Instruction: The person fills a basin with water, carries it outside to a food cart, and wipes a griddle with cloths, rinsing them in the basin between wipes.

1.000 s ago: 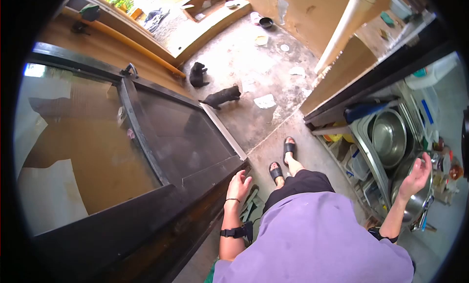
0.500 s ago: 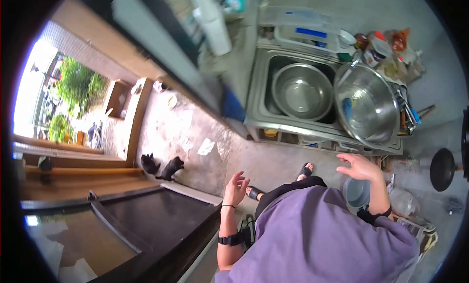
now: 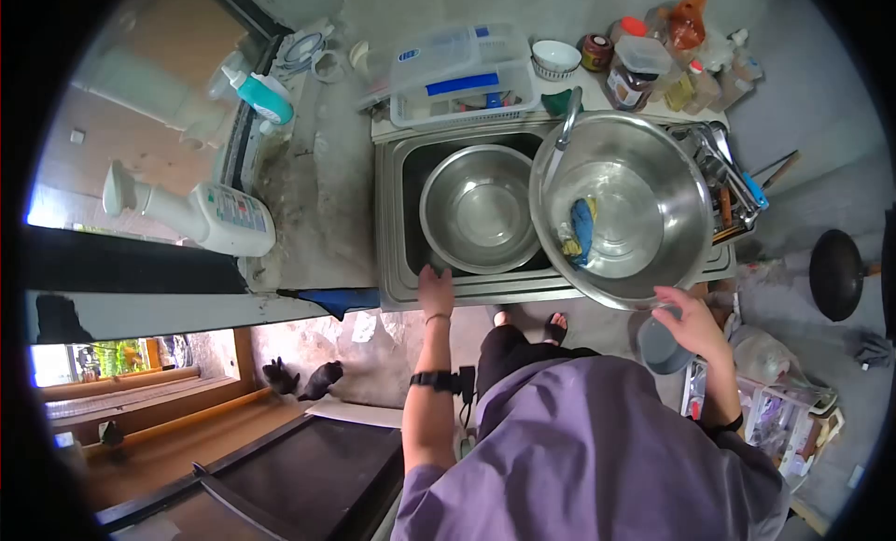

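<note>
A steel basin (image 3: 446,208) sits inside the left part of the metal sink (image 3: 396,289). To its right, a larger steel basin (image 3: 644,182) rests over the sink with a blue and yellow cloth (image 3: 581,231) in it. The faucet (image 3: 564,135) reaches over the larger basin's rim. My left hand (image 3: 436,294) is at the sink's front edge, just below the smaller basin, its fingers apart and holding nothing. At the larger basin's lower right rim, my right hand (image 3: 693,326) is open, fingertips right by the rim.
Left of the sink stand a white spray bottle (image 3: 233,222) and a teal bottle (image 3: 264,99). Behind it are a clear plastic box (image 3: 467,65), white bowls (image 3: 557,57) and several jars (image 3: 632,79). Utensils (image 3: 728,182) lie at right. Two black animals (image 3: 322,379) are on the floor.
My view has turned toward the sink, and I stand closer to it. Both hands have come forward, the left to the sink's edge and the right to the larger basin's rim.
</note>
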A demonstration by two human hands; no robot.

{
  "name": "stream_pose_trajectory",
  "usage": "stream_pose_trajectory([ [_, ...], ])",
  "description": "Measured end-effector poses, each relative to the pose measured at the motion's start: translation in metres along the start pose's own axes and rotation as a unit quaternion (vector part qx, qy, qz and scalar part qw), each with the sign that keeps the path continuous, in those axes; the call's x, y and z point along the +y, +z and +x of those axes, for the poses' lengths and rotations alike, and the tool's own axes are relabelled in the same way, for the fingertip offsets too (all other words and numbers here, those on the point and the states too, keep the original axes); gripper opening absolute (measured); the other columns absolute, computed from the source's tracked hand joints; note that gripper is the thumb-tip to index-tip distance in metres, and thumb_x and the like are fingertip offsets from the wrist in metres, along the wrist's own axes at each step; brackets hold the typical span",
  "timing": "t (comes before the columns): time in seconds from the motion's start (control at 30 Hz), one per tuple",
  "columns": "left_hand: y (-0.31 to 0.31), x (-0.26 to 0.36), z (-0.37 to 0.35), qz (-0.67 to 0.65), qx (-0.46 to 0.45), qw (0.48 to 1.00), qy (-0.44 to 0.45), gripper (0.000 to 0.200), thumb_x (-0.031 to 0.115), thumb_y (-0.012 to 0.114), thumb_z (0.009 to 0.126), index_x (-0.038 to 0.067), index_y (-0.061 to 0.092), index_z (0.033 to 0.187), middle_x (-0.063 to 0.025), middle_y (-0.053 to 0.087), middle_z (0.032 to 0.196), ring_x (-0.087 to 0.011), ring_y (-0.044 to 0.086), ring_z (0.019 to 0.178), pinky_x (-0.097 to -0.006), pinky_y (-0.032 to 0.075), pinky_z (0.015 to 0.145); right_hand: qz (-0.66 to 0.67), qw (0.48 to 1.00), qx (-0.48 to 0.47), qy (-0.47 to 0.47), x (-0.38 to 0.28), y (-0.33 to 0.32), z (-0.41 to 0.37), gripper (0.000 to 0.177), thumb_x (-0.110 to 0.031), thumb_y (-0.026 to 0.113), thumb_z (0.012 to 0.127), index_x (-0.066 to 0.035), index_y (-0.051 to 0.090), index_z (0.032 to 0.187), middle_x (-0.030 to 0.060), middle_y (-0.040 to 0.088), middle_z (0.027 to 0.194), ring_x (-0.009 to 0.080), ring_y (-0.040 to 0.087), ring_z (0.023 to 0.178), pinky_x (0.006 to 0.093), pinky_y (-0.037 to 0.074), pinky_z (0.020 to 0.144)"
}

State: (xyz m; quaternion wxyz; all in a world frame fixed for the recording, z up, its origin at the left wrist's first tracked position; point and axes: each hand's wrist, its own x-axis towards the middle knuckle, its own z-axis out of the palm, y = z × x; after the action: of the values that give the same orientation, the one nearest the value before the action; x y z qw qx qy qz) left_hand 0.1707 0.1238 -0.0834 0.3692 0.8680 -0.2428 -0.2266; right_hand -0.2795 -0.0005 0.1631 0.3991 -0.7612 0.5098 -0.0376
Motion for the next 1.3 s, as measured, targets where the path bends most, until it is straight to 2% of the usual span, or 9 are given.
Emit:
stream_pose_trajectory([
  [0.13, 0.053, -0.046, 0.065, -0.007, 0.029, 0.999, -0.02, 0.069, 0.031, 0.073, 0.082, -0.009, 0.05, 0.133, -0.0271, 0.059, 0.128, -0.0374, 0.059, 0.117, -0.0401, 0.046, 0.101, 0.036, 0.998, 0.049, 0.02, -0.02, 0.001, 0.002, 0.041, -0.019, 0.07, 0.089, -0.002, 0.061, 0.125, 0.016, 0.069, 0.112, 0.026, 0.067, 0.103, 0.0356, 0.052, 0.085],
  [0.23, 0.072, -0.017, 0.091, 0.063, 0.011, 0.981, -0.182, 0.077, 0.031, 0.077, 0.08, -0.008, 0.045, 0.137, -0.0266, 0.058, 0.131, -0.036, 0.059, 0.119, -0.0416, 0.047, 0.1, 0.065, 0.995, 0.076, 0.026, -0.012, 0.006, -0.003, 0.039, -0.018, 0.069, 0.09, -0.001, 0.061, 0.124, 0.015, 0.069, 0.112, 0.0248, 0.067, 0.103, 0.0357, 0.052, 0.086],
  [0.3, 0.058, 0.013, 0.095, -0.171, -0.142, 0.907, -0.359, 0.085, 0.029, 0.079, 0.078, -0.006, 0.038, 0.143, -0.0256, 0.053, 0.137, -0.0358, 0.057, 0.122, -0.0433, 0.047, 0.101, 0.076, 0.994, 0.076, 0.037, -0.007, 0.01, -0.006, 0.039, -0.017, 0.069, 0.09, -0.001, 0.061, 0.124, 0.0149, 0.069, 0.112, 0.0246, 0.067, 0.103, 0.0357, 0.052, 0.086],
  [0.4, 0.084, -0.031, 0.119, -0.2, -0.148, 0.881, -0.403, 0.066, 0.019, 0.075, 0.084, -0.001, 0.043, 0.139, -0.0225, 0.058, 0.129, -0.0355, 0.059, 0.118, -0.0562, 0.05, 0.095, 0.062, 0.99, 0.061, 0.109, -0.031, 0.009, -0.004, 0.04, -0.016, 0.069, 0.09, 0.0, 0.059, 0.126, 0.0159, 0.066, 0.115, 0.024, 0.065, 0.105, 0.0321, 0.052, 0.087],
  [0.5, 0.099, -0.057, 0.128, -0.261, -0.192, 0.84, -0.436, 0.075, 0.019, 0.076, 0.082, -0.006, 0.038, 0.142, -0.0234, 0.054, 0.136, -0.0397, 0.061, 0.116, -0.049, 0.053, 0.093, 0.093, 0.983, 0.072, 0.137, -0.038, 0.014, -0.002, 0.042, -0.016, 0.07, 0.09, 0.0, 0.058, 0.127, 0.0143, 0.066, 0.115, 0.0236, 0.064, 0.105, 0.0312, 0.052, 0.086],
  [0.63, 0.098, -0.068, 0.124, -0.364, -0.232, 0.8, -0.417, 0.065, 0.015, 0.073, 0.085, -0.006, 0.044, 0.139, -0.0233, 0.057, 0.132, -0.0401, 0.063, 0.111, -0.0512, 0.054, 0.089, 0.054, 0.987, 0.065, 0.136, -0.046, 0.024, -0.002, 0.042, -0.017, 0.071, 0.091, -0.001, 0.059, 0.127, 0.014, 0.067, 0.115, 0.0233, 0.064, 0.104, 0.0327, 0.052, 0.087],
  [0.9, 0.131, -0.109, 0.143, -0.218, -0.236, 0.859, -0.398, 0.059, 0.022, 0.073, 0.083, -0.008, 0.053, 0.13, -0.0234, 0.064, 0.117, -0.0356, 0.069, 0.098, -0.0389, 0.059, 0.072, 0.066, 0.993, 0.056, 0.081, -0.023, 0.032, 0.013, 0.04, -0.016, 0.07, 0.09, 0.0, 0.06, 0.125, 0.0149, 0.068, 0.112, 0.0239, 0.064, 0.103, 0.0347, 0.05, 0.09],
  [1.17, 0.081, -0.039, 0.123, -0.344, -0.261, 0.793, -0.43, 0.058, 0.013, 0.07, 0.084, -0.006, 0.049, 0.134, -0.0218, 0.056, 0.133, -0.0367, 0.063, 0.113, -0.0473, 0.055, 0.092, 0.02, 0.996, 0.045, 0.076, -0.046, 0.024, 0.025, 0.037, -0.017, 0.07, 0.09, 0.0, 0.062, 0.122, 0.014, 0.068, 0.109, 0.0236, 0.065, 0.101, 0.0336, 0.05, 0.089],
  [1.3, 0.097, -0.054, 0.125, -0.239, -0.199, 0.86, -0.405, 0.054, 0.004, 0.069, 0.078, -0.008, 0.053, 0.129, -0.023, 0.057, 0.127, -0.0388, 0.063, 0.108, -0.0503, 0.055, 0.091, 0.024, 0.995, 0.059, 0.072, -0.043, 0.024, 0.022, 0.036, -0.019, 0.07, 0.09, 0.0, 0.063, 0.12, 0.0132, 0.069, 0.108, 0.0227, 0.065, 0.101, 0.0336, 0.05, 0.089],
])
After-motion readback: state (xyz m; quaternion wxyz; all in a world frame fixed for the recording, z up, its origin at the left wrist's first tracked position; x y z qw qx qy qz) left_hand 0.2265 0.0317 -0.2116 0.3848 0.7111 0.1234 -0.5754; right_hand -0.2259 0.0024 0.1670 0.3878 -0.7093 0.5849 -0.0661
